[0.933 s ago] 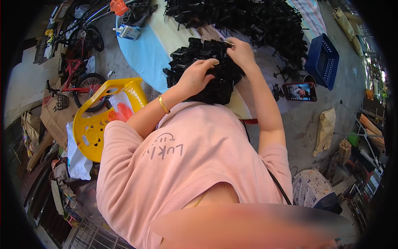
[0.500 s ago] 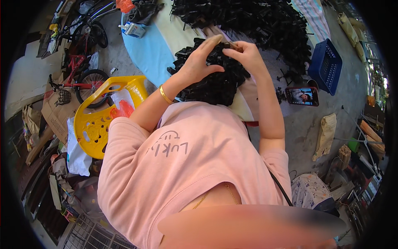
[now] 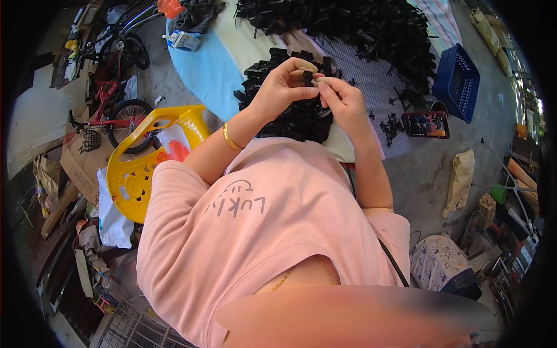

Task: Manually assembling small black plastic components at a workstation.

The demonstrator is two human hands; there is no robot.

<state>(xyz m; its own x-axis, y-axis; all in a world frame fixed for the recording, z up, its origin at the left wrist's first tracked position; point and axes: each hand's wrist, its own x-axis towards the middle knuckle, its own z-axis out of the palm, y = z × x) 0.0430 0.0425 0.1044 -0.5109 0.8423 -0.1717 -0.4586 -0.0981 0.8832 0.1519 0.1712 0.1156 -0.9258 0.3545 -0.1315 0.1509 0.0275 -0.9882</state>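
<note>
A small black piece (image 3: 307, 79) lies between the two hands, above a near pile of black pieces (image 3: 290, 120). The left hand (image 3: 278, 90) pinches it between thumb and fingers; the right hand (image 3: 346, 105) has its fingers drawn together at the piece's right side, though what they grip is too small to tell. Work on this piece appears unfinished, since both hands are at it. Beyond the fingers spreads a larger pile (image 3: 342, 26); to their right lie loose pieces (image 3: 393, 129). Which pile, if either, is finished cannot be told, so the share done or left remains uncertain. Farther right of the fingers are a phone (image 3: 426, 124) and a blue basket (image 3: 467, 95); to their left, a striped cloth (image 3: 200, 78) and a yellow chair (image 3: 191, 123).
</note>
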